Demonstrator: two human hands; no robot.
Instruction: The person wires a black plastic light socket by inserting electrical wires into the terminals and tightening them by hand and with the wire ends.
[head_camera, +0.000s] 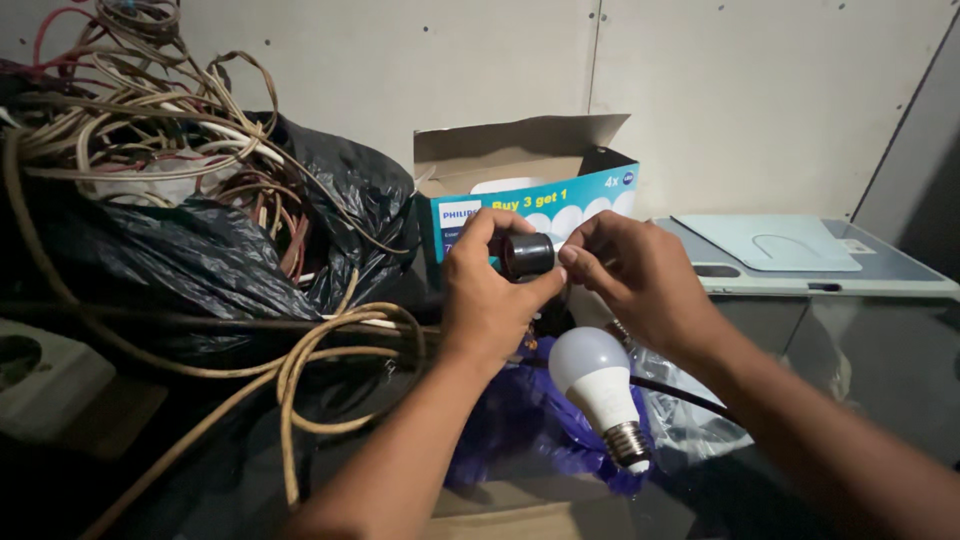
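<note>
1. Head view: the left hand (487, 290) grips a short black cylindrical plastic lamp socket (528, 255), thumb below and fingers curled over its top, holding it up in front of the box
2. The right hand (628, 275) meets the socket from the other side; its fingertips (570, 256) are pinched at the socket's end, closed on that end
3. A white frosted bulb with a metal screw base (603, 392) lies below both hands, base pointing down and towards the viewer, resting on crumpled blue plastic sheeting (520, 420)
4. A thin black cable (680, 392) runs out from behind the bulb towards the right forearm
5. An open teal and white cardboard bulb box (530, 180) stands just behind the hands, flaps raised
6. A tangle of beige and red cables (150, 110) sits on black plastic bags (170, 250) at left; a pale grey flat lid (765, 242) lies at right
</note>
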